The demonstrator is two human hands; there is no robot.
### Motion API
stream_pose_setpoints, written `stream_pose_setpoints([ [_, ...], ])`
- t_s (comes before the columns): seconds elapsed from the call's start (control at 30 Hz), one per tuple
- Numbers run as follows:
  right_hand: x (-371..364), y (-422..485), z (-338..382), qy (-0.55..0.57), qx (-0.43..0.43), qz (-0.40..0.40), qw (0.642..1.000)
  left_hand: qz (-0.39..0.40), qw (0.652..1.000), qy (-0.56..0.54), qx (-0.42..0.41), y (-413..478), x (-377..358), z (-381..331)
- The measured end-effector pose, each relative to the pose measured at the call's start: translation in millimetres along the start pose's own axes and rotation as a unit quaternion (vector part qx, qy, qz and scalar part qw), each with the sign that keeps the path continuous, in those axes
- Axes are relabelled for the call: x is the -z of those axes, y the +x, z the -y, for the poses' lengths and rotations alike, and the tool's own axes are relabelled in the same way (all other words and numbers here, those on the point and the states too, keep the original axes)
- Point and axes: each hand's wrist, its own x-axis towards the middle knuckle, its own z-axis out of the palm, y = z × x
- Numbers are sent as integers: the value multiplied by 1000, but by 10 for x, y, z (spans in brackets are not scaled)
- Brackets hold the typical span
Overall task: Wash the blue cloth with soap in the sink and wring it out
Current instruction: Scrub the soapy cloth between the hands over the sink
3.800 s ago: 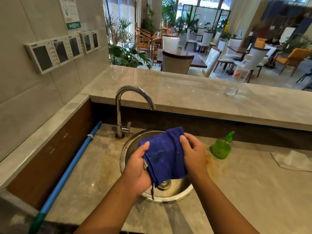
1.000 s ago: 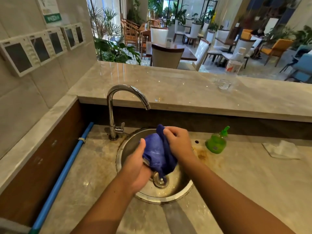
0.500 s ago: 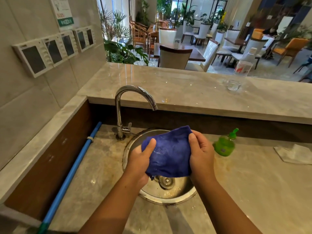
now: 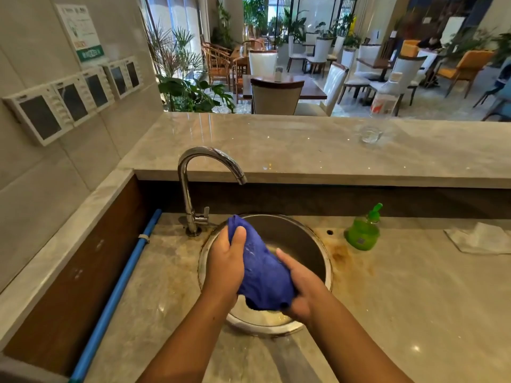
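Note:
The blue cloth [image 4: 261, 270] is bunched into a slanted roll above the round steel sink [image 4: 298, 239]. My left hand [image 4: 225, 262] grips its upper far end, thumb on top. My right hand [image 4: 300, 284] grips its lower near end from the right, fingers curled under the cloth. The chrome tap [image 4: 190, 189] arches over the sink's back left; no water shows at its spout. A green soap bottle [image 4: 360, 233] stands on the counter right of the sink.
A white rag [image 4: 481, 239] lies on the stone counter at far right. A blue pipe [image 4: 119, 286] runs along the left wall base. A raised marble ledge [image 4: 304, 150] behind the sink carries a glass [image 4: 369, 134].
The cloth, held spread flat between both hands half a second ago, is now bunched into a slanted roll. My left hand moved up and away, my right hand came down and nearer.

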Motion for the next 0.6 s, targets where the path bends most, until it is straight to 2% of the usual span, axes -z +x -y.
stream_pose_setpoints([
  [0.07, 15, -6, -20, 1, -2, -3, 1000, 8, 1000, 17, -18, 15, 42, 16],
  [0.1, 16, -10, -17, -9, 25, -9, 1000, 9, 999, 42, -33, 30, 66, 35],
  [0.17, 42, 10, 15, -89, 157, -53, 982, -4, 995, 86, -44, 44, 104, 74],
  [0.27, -7, -97, 52, -234, 391, -96, 885, -34, 993, 102, -51, 15, 106, 80],
  [0.33, -66, -172, 0, -266, 458, -89, 844, -39, 991, 92, -88, -76, 42, 24],
  [0.37, -111, -211, -26, -257, 462, -79, 845, -29, 989, 97, -109, -143, -6, 1],
  [0.4, -153, -230, -36, -221, 446, -64, 865, -8, 984, 115, -133, -216, -66, -7],
  [0.43, -195, -241, -16, -161, 405, -53, 898, 25, 977, 141, -156, -294, -126, -6],
  [0.5, -240, -247, 104, -9, 257, -35, 966, 80, 966, 162, -185, -419, -192, 15],
  [0.53, -251, -264, 180, 53, 188, -25, 980, 100, 962, 165, -192, -441, -183, 36],
  [0.6, -247, -298, 341, 128, 125, -8, 984, 137, 953, 175, -208, -427, -130, 107],
])
